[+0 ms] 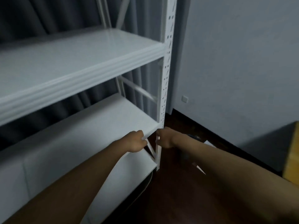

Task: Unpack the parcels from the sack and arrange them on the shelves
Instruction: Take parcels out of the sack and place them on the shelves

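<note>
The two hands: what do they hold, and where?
Left hand grips the shelf's front edge by the corner; right hand grips the upright post.

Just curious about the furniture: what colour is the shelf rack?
White, shelves and perforated post alike; the shelf rack shows clearly in the head view.

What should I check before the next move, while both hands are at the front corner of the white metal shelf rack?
1. Left hand grips the front edge of the white middle shelf board: ok.
2. Right hand is at the white perforated corner post; grip itself: cannot tell, blurred.
3. Parcel in either hand: not ok, none visible.
4. Sack in view: not ok, not visible.
5. White upper shelf board free for parcels: ok.
6. Dark wooden floor beside the rack free of obstacles: cannot tell, arms cover part.
</note>
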